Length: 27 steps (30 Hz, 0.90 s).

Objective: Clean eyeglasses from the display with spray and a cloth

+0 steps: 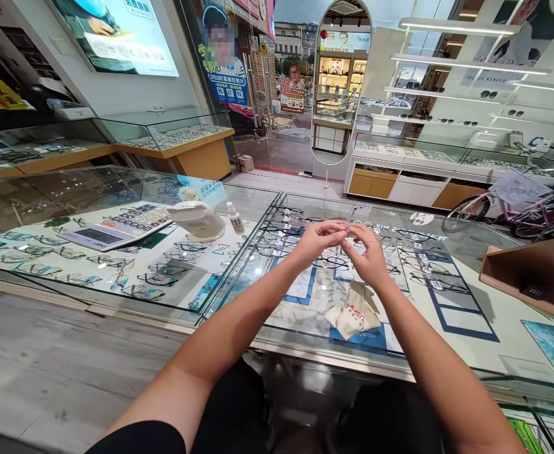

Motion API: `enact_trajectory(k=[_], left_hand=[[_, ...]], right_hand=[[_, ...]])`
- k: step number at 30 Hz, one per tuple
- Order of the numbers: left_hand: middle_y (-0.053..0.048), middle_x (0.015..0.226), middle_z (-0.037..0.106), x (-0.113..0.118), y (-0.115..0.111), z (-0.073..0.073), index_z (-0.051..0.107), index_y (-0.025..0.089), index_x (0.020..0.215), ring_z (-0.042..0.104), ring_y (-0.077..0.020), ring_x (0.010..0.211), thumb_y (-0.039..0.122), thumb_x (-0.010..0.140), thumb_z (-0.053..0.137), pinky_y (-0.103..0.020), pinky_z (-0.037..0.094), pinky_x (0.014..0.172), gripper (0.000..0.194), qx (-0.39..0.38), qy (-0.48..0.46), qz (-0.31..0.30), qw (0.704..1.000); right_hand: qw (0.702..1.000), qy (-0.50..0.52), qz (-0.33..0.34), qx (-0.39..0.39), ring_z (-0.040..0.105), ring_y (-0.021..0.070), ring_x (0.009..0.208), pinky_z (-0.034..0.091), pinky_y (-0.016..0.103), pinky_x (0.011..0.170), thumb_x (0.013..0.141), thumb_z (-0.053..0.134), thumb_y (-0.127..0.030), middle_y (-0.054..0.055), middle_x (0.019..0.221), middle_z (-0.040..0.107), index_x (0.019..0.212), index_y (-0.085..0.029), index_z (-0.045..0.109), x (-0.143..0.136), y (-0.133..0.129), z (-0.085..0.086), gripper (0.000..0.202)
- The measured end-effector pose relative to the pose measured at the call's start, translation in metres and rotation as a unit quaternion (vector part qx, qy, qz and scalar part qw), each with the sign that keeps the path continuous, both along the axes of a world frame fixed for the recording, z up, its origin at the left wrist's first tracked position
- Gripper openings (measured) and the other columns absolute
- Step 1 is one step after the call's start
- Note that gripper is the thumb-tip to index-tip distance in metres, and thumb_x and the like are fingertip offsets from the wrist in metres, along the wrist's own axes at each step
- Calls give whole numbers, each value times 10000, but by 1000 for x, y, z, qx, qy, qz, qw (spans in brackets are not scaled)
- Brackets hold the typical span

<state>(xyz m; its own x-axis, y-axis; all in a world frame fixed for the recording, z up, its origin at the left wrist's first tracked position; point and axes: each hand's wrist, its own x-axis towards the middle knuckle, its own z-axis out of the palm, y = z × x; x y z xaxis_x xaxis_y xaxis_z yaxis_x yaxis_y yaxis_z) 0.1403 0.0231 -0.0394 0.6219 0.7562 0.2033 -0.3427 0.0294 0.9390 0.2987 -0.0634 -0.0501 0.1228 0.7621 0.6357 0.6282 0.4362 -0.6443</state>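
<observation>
Over the glass display counter (300, 315), both hands meet at about the middle of the view. My left hand (322, 239) is closed, thumb and fingers pinched together. Close against it, my right hand (365, 249) is also pinched shut. Between the fingertips is a small thin item, partly see-through, whose kind I cannot make out; the fingers hide most of it. Under the glass, beneath the hands, lie rows of eyeglasses (331, 261). An opened paper packet (355, 312) with red lettering rests on the counter, nearer to me than the hands.
To the left are a large calculator (120, 226), a white rounded device (197, 221) and a small spray bottle (235, 218). A brown wooden box (532, 277) stands at the right. Beyond the counter are an oval mirror (337, 82) and a pink bicycle (518, 205).
</observation>
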Motion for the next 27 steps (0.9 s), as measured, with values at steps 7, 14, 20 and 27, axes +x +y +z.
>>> enact_trajectory(k=[7,14,20,27], left_hand=[[-134,1297,747,2,-8,4,813,209,1080,703,-259,1180,464,832,845,-372,567,968,358,143,33,77,986],[-62,1149,727,-24,27,17,340,291,1661,673,-150,847,334,937,705,-288,530,817,813,132,-8,412,902],[-60,1192,740,-71,84,20,162,249,1689,694,-127,765,180,957,593,-282,524,862,853,-48,-30,592,804],[-74,1234,745,-81,100,11,171,248,1667,755,-139,770,181,942,647,-271,552,754,870,-143,-42,598,788]], right_hand=[[998,50,-25,-9,685,280,1089,542,412,866,985,690,-491,105,1174,789,1166,-251,794,3,0,4,318],[997,64,-52,2,695,268,1045,521,412,863,963,709,-434,104,1169,805,1170,-239,829,11,1,1,308],[996,62,-66,5,711,275,1010,532,435,860,941,716,-433,115,1179,820,1131,-234,836,14,2,-4,301],[997,45,-65,14,704,273,987,538,435,857,951,702,-443,112,1159,820,1124,-240,832,13,2,-5,297]])
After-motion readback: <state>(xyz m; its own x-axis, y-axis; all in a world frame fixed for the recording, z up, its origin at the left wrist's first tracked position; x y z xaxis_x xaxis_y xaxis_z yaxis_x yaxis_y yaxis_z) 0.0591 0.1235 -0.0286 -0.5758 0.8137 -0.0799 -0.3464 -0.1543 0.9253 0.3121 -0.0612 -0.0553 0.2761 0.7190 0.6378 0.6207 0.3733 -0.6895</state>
